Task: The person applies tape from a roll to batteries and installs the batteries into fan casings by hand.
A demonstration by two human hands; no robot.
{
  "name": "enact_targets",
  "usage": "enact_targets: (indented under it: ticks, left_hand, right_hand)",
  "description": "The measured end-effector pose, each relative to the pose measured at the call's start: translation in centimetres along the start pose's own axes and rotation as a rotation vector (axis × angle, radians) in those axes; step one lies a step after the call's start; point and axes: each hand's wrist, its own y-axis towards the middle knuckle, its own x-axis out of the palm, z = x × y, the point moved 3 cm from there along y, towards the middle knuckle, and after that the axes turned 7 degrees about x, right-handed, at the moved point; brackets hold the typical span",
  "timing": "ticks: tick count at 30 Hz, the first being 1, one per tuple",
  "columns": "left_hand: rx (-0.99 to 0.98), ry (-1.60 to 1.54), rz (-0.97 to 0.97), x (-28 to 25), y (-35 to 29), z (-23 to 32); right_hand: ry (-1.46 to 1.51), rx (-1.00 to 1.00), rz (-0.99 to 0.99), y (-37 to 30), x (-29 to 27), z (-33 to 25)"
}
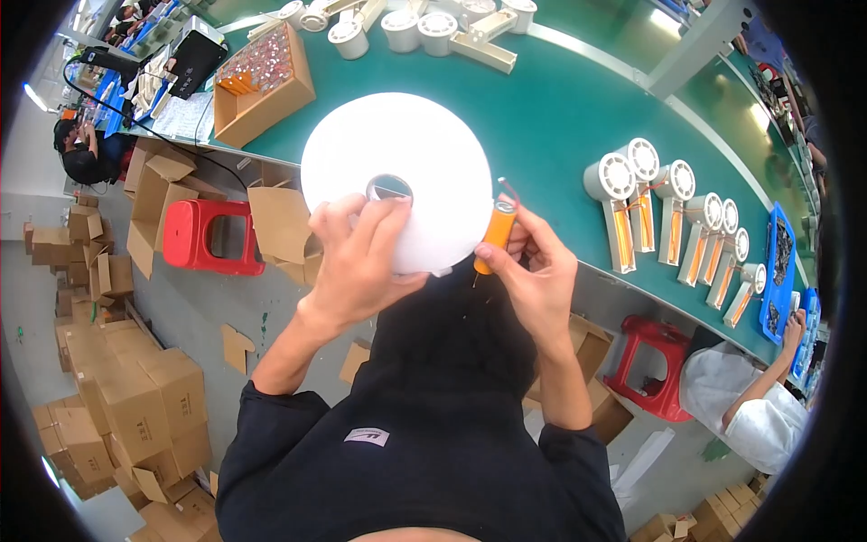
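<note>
My left hand [357,248] holds a large white roll [397,135], with fingers hooked into its round core and the thumb at its lower edge. The roll looks like wound tape or stickers. Small pale tabs stick out at its rim. Just right of the roll, my right hand [539,271] pinches an orange cylindrical battery [498,237] between thumb and fingers. A thin red wire rises from the battery's top end. The battery is tilted and sits close to the roll's right edge; whether the two touch I cannot tell.
On the green table [551,126] stand several white round-headed units [621,212] with orange batteries in their stems. A cardboard box [264,86] of small parts is at left, a blue tray [778,271] at right. Red stools [652,368] and cartons [135,388] lie around; a co-worker [745,397] sits at right.
</note>
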Motion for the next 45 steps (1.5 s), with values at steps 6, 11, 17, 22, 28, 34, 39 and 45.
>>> enact_targets:
  ticks: [6, 11, 17, 22, 28, 34, 39, 45]
  left_hand:
    - [-0.15, -0.079, 0.151, 1.6, 0.1, 1.2]
    - [-0.376, -0.176, 0.341, 3.3, 1.0, 3.6]
    - [-0.621, -0.424, 0.426, 4.3, 0.5, 3.9]
    - [-0.781, -0.96, 0.281, 5.0, -0.7, 3.7]
    - [-0.926, -1.716, 0.167, 2.7, -1.3, 5.0]
    - [-0.9, -0.927, 0.105, 2.6, -5.9, 0.6]
    - [-0.531, 0.049, 0.042, 4.5, -0.2, -8.3]
    - [-0.201, -0.054, 0.254, 6.1, 7.2, -11.4]
  right_hand:
    - [0.101, -0.101, 0.095, 0.1, 1.1, -1.3]
    - [0.408, -0.157, 0.375, -1.5, 2.7, -0.9]
    - [0.455, -0.293, 0.374, -2.5, 3.2, 0.2]
    - [-0.199, -0.848, 0.11, -1.3, 1.5, -1.3]
    - [-0.337, -0.968, 0.019, -1.5, 1.1, -4.8]
    - [0.09, -0.699, 0.644, 3.4, -6.2, -3.2]
    - [0.253, -0.436, 0.441, 1.9, -5.0, 0.1]
    - [0.221, -0.207, 0.433, -1.7, -6.1, 2.8]
